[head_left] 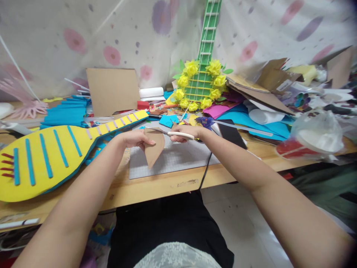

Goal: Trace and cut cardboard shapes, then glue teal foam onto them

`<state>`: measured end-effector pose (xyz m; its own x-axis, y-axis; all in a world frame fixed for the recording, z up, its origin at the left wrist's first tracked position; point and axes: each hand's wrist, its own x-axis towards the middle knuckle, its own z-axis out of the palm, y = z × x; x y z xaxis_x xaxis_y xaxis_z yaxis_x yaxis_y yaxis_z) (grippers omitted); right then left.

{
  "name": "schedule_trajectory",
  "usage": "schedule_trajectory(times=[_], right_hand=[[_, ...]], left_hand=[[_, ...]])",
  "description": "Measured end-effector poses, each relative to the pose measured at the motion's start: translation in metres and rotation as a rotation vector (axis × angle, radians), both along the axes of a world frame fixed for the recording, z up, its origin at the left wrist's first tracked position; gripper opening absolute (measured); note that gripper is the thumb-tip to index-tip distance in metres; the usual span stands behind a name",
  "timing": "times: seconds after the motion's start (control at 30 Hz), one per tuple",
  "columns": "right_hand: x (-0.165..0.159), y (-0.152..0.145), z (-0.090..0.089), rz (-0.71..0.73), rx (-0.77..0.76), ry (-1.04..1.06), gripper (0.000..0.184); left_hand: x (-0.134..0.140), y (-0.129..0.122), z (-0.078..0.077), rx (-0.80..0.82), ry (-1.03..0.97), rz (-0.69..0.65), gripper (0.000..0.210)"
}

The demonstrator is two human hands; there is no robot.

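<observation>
My left hand pinches a piece of brown cardboard by its left side, thumb on top. The piece has a curved right edge, narrows to a point at the bottom and carries a faint drawn line along the curve. In my right hand is a pair of scissors with white handles. Their blades point left and lie at the cardboard's upper edge; how far apart they are is hard to see. Both hands are above a grey cutting mat on the wooden table.
A yellow and blue guitar-shaped craft lies at the left. Behind stands a green one ringed with yellow flowers. A cardboard sheet leans at the back. A purple glue gun and a bagged red cup are to the right.
</observation>
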<state>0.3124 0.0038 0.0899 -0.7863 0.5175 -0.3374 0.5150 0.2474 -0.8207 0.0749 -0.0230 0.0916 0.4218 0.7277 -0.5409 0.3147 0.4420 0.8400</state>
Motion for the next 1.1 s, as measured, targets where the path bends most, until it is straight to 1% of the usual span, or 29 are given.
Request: schedule_trajectory(times=[0.13,0.3,0.37,0.43,0.5,0.53,0.6,0.63,0.7,0.77,0.8,0.83,0.9,0.97,1.0,1.03,1.1], right_hand=[[0.000,0.000,0.002,0.002,-0.021,0.000,0.046],[0.001,0.003,0.003,0.044,-0.036,-0.003,0.046],[0.003,0.005,0.003,0.055,-0.039,-0.003,0.047],[0.004,0.006,0.001,0.055,-0.043,0.004,0.048],[0.004,0.007,0.001,0.045,-0.050,0.007,0.047],[0.004,0.007,0.001,0.038,-0.054,0.004,0.047],[0.004,0.006,0.001,0.021,-0.064,-0.013,0.048],[0.005,0.006,0.002,0.013,-0.068,-0.023,0.049],[0.006,0.005,0.002,-0.003,-0.071,-0.033,0.049],[0.008,0.003,0.001,-0.038,-0.063,0.001,0.049],[0.009,0.002,0.000,-0.074,-0.057,0.043,0.049],[0.008,0.001,-0.002,-0.125,-0.051,0.098,0.049],[0.003,-0.002,-0.008,-0.264,-0.047,0.224,0.050],[-0.008,-0.004,-0.018,-0.418,-0.058,0.308,0.050],[-0.016,-0.005,-0.024,-0.499,-0.061,0.318,0.051],[-0.024,-0.004,-0.030,-0.577,-0.045,0.318,0.051],[-0.040,-0.003,-0.042,-0.657,0.009,0.318,0.051]], left_hand=[[0.003,-0.001,0.001,-0.011,0.011,0.034,0.039],[0.003,0.000,0.001,-0.061,0.014,0.066,0.033],[0.001,0.002,-0.001,-0.088,-0.001,0.074,0.033],[-0.002,0.004,-0.005,-0.104,-0.043,0.052,0.035],[-0.004,0.005,-0.007,-0.077,-0.086,0.057,0.037],[-0.004,0.006,-0.007,-0.055,-0.085,0.082,0.038],[-0.004,0.005,-0.005,-0.036,-0.028,0.139,0.036],[-0.004,0.006,-0.004,-0.045,0.014,0.142,0.033],[-0.006,0.008,-0.003,-0.068,0.073,0.094,0.026],[-0.010,0.012,-0.005,-0.040,0.062,0.083,0.019],[-0.012,0.014,-0.008,-0.004,0.029,0.123,0.018],[-0.015,0.016,-0.012,0.041,-0.023,0.200,0.019],[-0.020,0.018,-0.022,0.123,-0.185,0.425,0.025],[-0.021,0.015,-0.032,0.171,-0.406,0.666,0.034],[-0.020,0.012,-0.037,0.187,-0.526,0.760,0.038],[-0.017,0.008,-0.042,0.196,-0.637,0.822,0.041],[-0.008,0.001,-0.048,0.213,-0.775,0.884,0.040]])
